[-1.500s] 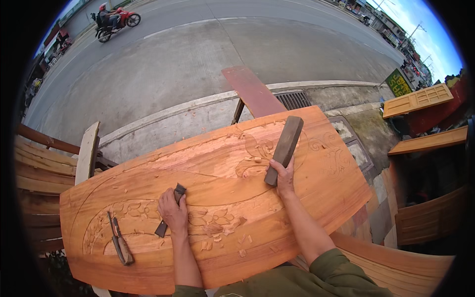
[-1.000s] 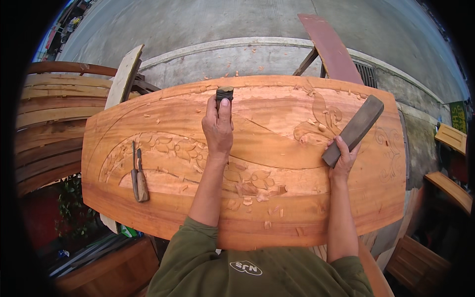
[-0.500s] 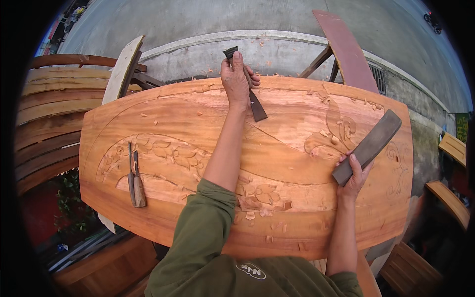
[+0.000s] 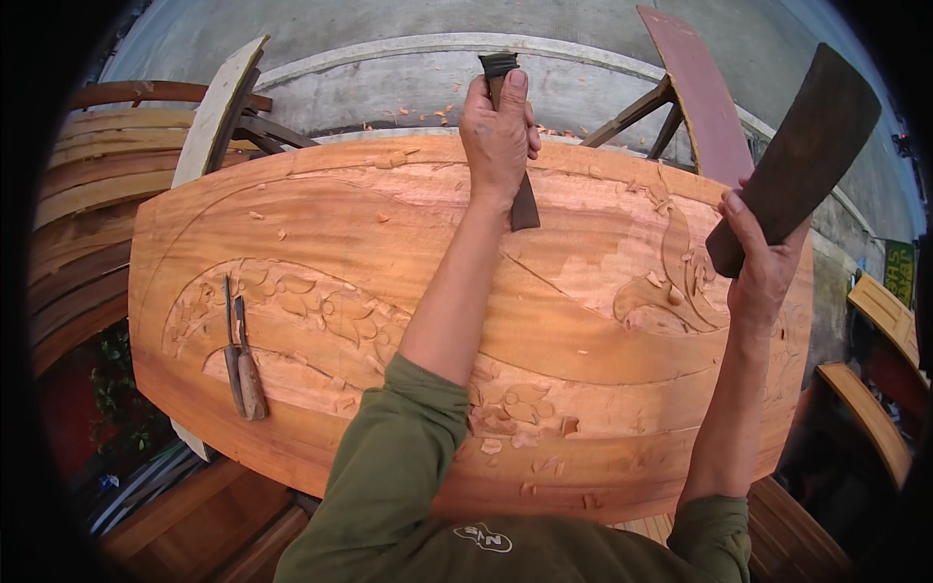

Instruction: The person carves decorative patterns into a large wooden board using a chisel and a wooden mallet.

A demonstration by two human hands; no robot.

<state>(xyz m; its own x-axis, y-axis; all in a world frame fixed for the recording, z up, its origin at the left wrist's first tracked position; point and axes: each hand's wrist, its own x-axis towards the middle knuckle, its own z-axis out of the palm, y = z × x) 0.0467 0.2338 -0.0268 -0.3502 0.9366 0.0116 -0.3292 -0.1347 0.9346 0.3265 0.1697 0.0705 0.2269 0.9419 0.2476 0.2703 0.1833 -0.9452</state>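
Note:
My left hand [image 4: 496, 141] is closed around the handle of a wide flat chisel [image 4: 526, 204], whose dark wrapped top sticks out above the thumb. Its blade points down at the far middle of a carved wooden panel [image 4: 408, 248]; whether the edge touches the wood I cannot tell. In my right hand [image 4: 763, 267] is a dark, flat wooden mallet [image 4: 807, 146], raised over the panel's right side and tilted up to the right. Relief leaves and scrolls [image 4: 671, 291] are cut into the panel, with loose shavings lying about.
Two slimmer chisels [image 4: 249, 374] lie side by side on the panel's left part. Behind it stand a pale board [image 4: 219, 117] and a reddish board [image 4: 705, 107] on supports. Slatted wood [image 4: 117, 185] is at the left, and more wooden pieces [image 4: 865, 408] are at the right.
My right hand has lifted the mallet up and to the right. The left hand with the chisel has shifted slightly right and the chisel stands more upright.

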